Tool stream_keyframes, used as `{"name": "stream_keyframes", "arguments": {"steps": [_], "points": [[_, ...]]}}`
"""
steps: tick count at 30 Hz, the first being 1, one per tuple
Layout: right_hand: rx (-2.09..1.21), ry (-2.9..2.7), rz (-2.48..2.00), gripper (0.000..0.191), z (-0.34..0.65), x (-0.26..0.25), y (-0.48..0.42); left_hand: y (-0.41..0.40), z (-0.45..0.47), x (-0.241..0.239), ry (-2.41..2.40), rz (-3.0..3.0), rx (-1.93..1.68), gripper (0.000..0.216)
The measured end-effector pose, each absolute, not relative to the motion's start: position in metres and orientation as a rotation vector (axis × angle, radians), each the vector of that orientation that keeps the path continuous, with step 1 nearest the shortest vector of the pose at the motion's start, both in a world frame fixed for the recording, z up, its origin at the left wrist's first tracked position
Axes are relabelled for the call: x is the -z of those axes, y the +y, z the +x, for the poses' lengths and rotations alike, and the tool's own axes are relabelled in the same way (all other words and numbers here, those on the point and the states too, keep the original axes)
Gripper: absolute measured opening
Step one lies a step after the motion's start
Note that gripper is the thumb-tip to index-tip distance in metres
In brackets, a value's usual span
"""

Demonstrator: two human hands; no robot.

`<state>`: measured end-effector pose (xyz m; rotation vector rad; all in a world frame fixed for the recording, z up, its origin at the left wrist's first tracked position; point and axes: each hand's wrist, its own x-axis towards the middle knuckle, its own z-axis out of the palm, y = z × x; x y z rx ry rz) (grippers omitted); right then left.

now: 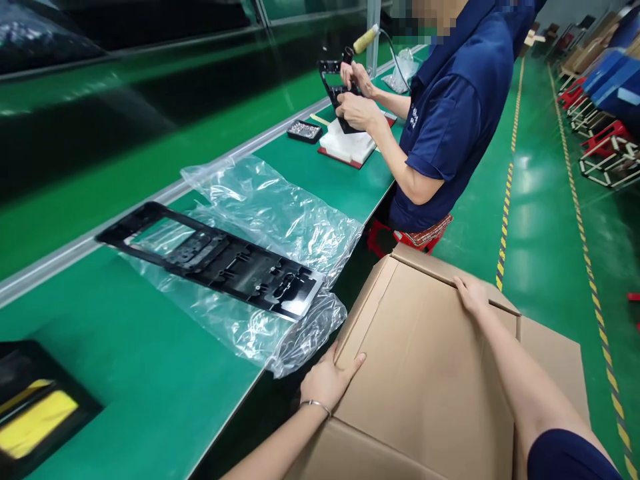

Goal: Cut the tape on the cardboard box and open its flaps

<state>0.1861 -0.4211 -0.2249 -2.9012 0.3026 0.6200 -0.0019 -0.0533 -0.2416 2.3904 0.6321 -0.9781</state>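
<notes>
A large brown cardboard box (425, 347) with folded-out flaps sits low in front of me, beside the workbench. My left hand (327, 380) grips its left edge, thumb on the upper face and fingers partly hidden over the side. At the far right edge, my right hand (473, 297) is closed around the cardboard near a flap; some fingertips are hidden. On the bench to the left, a long black plastic panel (230, 257) with a rectangular opening and moulded ribs rests on a clear plastic bag (295, 220). Neither hand touches the panel.
A co-worker in a navy shirt (455, 120) sits farther along the green bench (135, 400), handling a black frame (333, 87) above a white block (345, 147). A small parts tray (305, 131) lies nearby. A black-and-yellow object (40, 407) occupies the near left.
</notes>
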Motion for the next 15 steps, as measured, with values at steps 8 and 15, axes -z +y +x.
{"name": "stream_keyframes", "arguments": {"steps": [8,15], "points": [[-0.49,0.914,-2.928,0.043,0.0,0.207,-0.428,-0.053,-0.014,0.23,0.369,2.533,0.673,0.078],[-0.57,1.26,-2.63,0.06,-0.08,0.237,-0.461,-0.035,-0.084,0.213,0.047,2.53,0.455,0.059]]}}
